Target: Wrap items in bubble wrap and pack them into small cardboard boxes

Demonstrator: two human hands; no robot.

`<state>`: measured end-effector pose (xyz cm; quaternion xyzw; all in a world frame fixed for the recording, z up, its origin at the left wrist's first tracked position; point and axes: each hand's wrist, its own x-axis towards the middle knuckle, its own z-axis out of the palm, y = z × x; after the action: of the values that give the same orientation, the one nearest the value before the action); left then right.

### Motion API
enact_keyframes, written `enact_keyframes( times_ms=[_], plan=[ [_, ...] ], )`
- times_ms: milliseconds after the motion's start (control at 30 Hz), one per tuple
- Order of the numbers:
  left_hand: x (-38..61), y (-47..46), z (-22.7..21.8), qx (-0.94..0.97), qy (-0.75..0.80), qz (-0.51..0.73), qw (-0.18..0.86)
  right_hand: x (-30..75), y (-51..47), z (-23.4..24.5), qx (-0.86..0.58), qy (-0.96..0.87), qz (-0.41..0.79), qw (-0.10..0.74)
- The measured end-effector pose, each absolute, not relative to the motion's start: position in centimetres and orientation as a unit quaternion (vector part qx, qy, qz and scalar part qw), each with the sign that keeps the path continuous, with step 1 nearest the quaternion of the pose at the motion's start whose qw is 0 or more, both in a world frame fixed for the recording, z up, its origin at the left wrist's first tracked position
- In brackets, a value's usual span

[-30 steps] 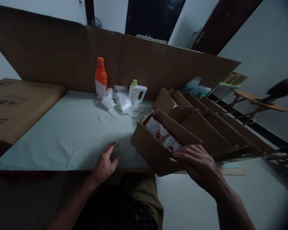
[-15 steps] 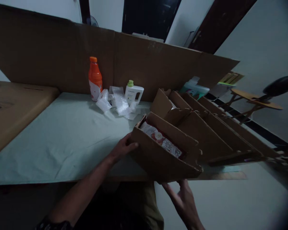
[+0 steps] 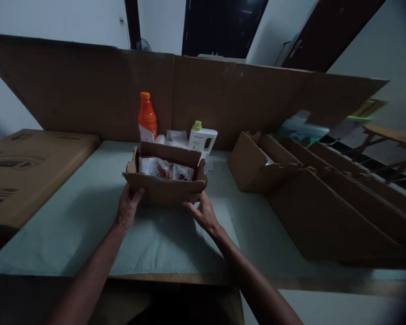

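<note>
Between my two hands is a small open-topped cardboard box [image 3: 165,190], held over the middle of the cloth-covered table. White patterned packets [image 3: 152,166] with reddish marks lie inside it. My left hand [image 3: 128,205] grips the box's near left corner, thumb on the front wall. At the near right corner, my right hand [image 3: 205,212] grips it the same way. The fingers under the box are partly hidden. Just behind the box stand an orange bottle [image 3: 147,116] and a white jug with a green cap [image 3: 199,137], with bubble wrap [image 3: 176,138] partly covered by the box.
Several open cardboard bins [image 3: 311,198] stand in a row on the right, a teal bottle [image 3: 301,130] behind them. A large flat carton [image 3: 37,167] lies at left. An upright cardboard panel [image 3: 104,90] lines the back of the green tablecloth [image 3: 98,216].
The box has moved left and away from me, from beside the bins to the table's middle, and turned to face me squarely. My right hand came up from below the table edge with it.
</note>
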<state>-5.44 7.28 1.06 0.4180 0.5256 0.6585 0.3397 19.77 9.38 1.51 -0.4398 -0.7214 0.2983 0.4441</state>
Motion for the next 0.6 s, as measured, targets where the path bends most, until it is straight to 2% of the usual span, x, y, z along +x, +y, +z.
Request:
enact_keyframes(
  times_ms=[133, 333, 433, 533, 600],
  plan=[
    [-5.6, 7.5, -0.8, 0.418, 0.538, 0.654, 0.33, 20.3, 10.7, -0.4, -0.429, -0.741, 0.314, 0.41],
    [-5.2, 6.5, -2.1, 0.401, 0.561, 0.646, 0.326, 26.2, 13.4, 0.1, -0.383, -0.84, 0.296, 0.243],
    [-5.4, 6.5, -2.5, 0.408, 0.583, 0.641, 0.288, 26.8, 17.4, 0.9, -0.427, -0.853, 0.22, 0.205],
    [-5.6, 6.9, -3.2, 0.421, 0.574, 0.655, 0.253, 25.1, 22.1, 1.1, -0.486, -0.845, 0.09, 0.204],
    [-5.6, 7.2, -3.7, 0.428, 0.568, 0.661, 0.24, 23.4, 24.8, 1.1, -0.493, -0.841, 0.051, 0.216]
  ],
)
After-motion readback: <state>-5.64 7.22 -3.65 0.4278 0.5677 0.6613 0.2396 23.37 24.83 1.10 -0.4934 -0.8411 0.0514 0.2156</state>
